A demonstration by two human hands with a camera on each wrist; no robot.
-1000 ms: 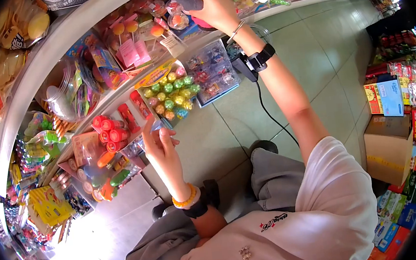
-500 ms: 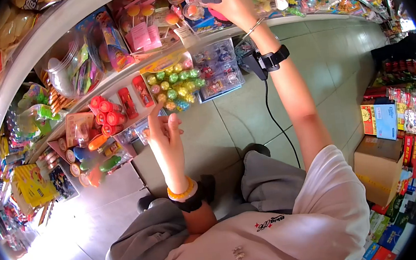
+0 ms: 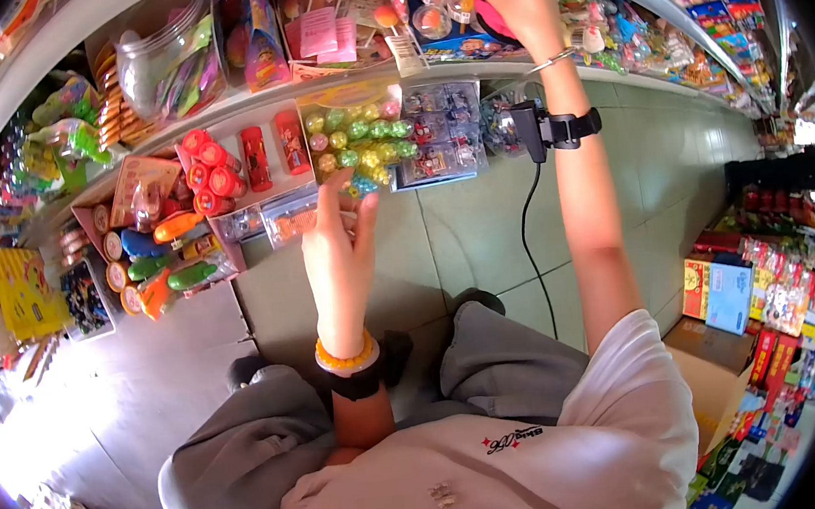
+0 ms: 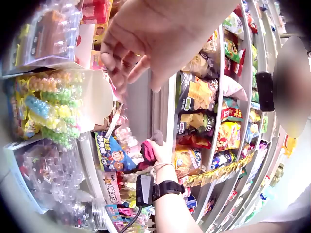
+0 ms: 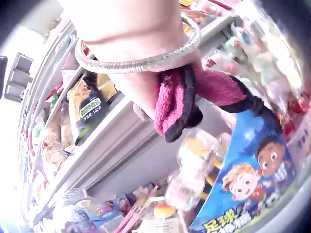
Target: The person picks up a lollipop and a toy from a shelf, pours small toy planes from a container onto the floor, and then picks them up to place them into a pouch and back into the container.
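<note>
My right hand (image 3: 529,9) reaches over the shelf and grips a pink and grey cloth (image 5: 176,102) with dark edging. Parts of the cloth hang loose from the fingers beside a blue box (image 5: 262,165) printed with cartoon children, seen in the right wrist view. My left hand (image 3: 338,271) is held in front of the lower boxes with its fingers loosely extended and nothing in them. Its fingertips overlap the near edge of a box of green and yellow beaded packs (image 3: 357,141) in the head view. The left wrist view shows its fingers partly bent.
Along the lower shelf stand red-capped tubes (image 3: 213,170), a box of clear-wrapped toys (image 3: 440,134) and a clear jar (image 3: 168,57). Lollipops (image 3: 321,17) stand behind. Bagged snacks (image 4: 199,92) fill higher shelves. A cardboard box (image 3: 707,358) sits at right on the tiled floor.
The head view has turned, so the shelf appears more level. My right hand, still gripping the cloth, sits further right in view. My left hand has shifted right, toward the beaded packs.
</note>
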